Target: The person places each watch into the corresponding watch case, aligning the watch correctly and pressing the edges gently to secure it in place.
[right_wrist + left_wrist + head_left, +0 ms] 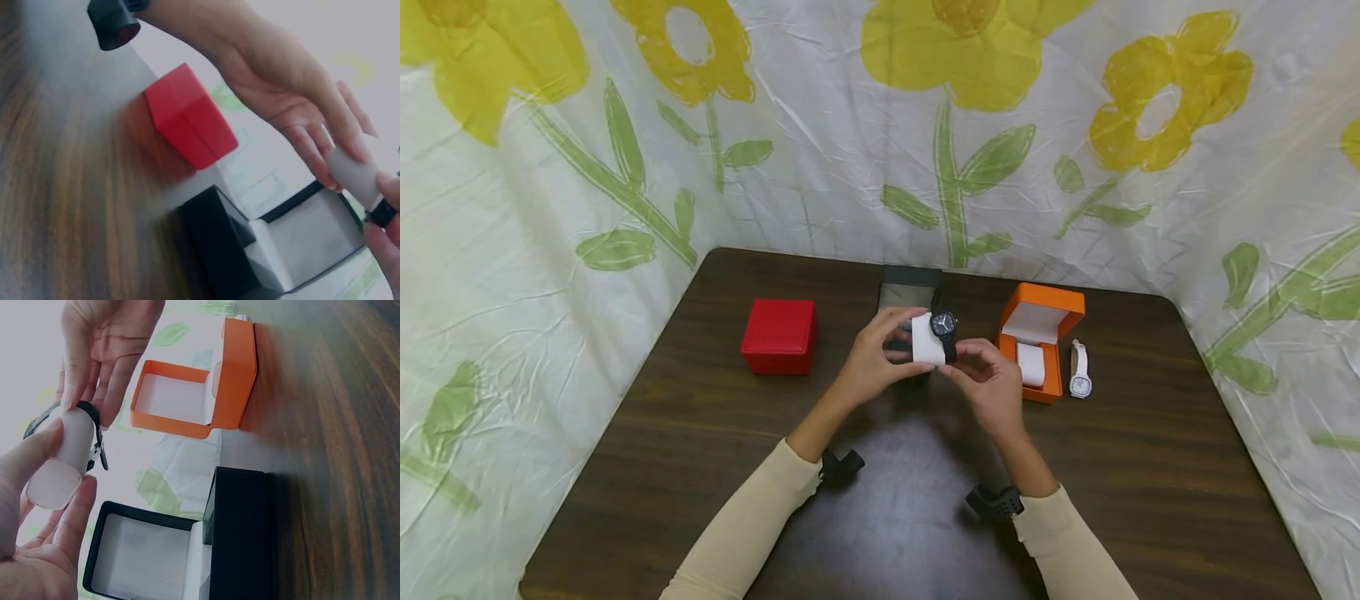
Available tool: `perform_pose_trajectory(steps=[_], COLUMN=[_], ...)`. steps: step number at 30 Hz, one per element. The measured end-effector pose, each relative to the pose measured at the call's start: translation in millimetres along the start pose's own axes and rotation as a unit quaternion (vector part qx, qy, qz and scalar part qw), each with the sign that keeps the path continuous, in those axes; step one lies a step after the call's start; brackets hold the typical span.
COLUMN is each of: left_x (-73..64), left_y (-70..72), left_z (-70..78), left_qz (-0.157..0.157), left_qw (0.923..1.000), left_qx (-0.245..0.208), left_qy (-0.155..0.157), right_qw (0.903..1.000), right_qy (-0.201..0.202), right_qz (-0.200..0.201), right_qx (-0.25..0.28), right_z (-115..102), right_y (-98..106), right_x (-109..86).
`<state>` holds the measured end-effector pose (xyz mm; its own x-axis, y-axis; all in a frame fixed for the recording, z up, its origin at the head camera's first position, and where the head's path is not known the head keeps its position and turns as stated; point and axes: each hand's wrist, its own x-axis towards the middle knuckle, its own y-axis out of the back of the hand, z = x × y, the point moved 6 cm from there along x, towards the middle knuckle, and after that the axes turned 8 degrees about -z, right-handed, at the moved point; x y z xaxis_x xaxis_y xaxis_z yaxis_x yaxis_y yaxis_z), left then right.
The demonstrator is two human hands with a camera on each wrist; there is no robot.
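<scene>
Over the middle of the table, my left hand [871, 360] holds a white watch cushion [926, 343] between thumb and fingers. A black wristwatch [943, 323] with a square dark dial sits around the cushion's right end; its strap and buckle show in the left wrist view. My right hand [995, 385] pinches the strap end of the cushion, thumb and fingertips at the black strap [89, 410]. Right behind the hands stands an open black watch box [912, 276], partly hidden by them in the head view, its lid raised and lined in pale material.
An open orange watch box [1056, 298] with a white cushion inside stands at the right. Beside it lies a white wristwatch [1080, 385]. A closed red box [778, 335] is at the left. Flowered cloth [820, 192] hangs behind the dark wooden table [700, 433].
</scene>
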<state>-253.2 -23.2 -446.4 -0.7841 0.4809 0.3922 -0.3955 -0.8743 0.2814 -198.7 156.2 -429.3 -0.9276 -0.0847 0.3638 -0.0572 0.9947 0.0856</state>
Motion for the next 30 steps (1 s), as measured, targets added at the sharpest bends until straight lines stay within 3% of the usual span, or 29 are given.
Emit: perform_pose_trajectory(steps=[6, 14, 21, 30], left_x=[0.7, -0.1, 0.2, -0.4], left_y=[0.4, 1.6, 1.8, 6.3], left_z=[0.8, 2.1, 2.1, -3.7], left_qz=[0.009, 0.023, 0.024, 0.029], left_qw=[0.9998, 0.9993, 0.9993, 0.9996], left_qx=[0.015, 0.029, 0.029, 0.006], left_qy=[0.000, -0.011, -0.009, 0.003], right_qw=[0.9971, 0.9958, 0.9893, 0.9846], right_qy=[0.027, 0.025, 0.043, 0.080], right_qz=[0.034, 0.052, 0.067, 0.057], right_qx=[-0.063, -0.071, -0.122, -0.145], right_z=[-8, -7, -14, -20], right_y=[-2, -2, -5, -11], right_x=[-3.0, -4.5, -6.7, -7.2])
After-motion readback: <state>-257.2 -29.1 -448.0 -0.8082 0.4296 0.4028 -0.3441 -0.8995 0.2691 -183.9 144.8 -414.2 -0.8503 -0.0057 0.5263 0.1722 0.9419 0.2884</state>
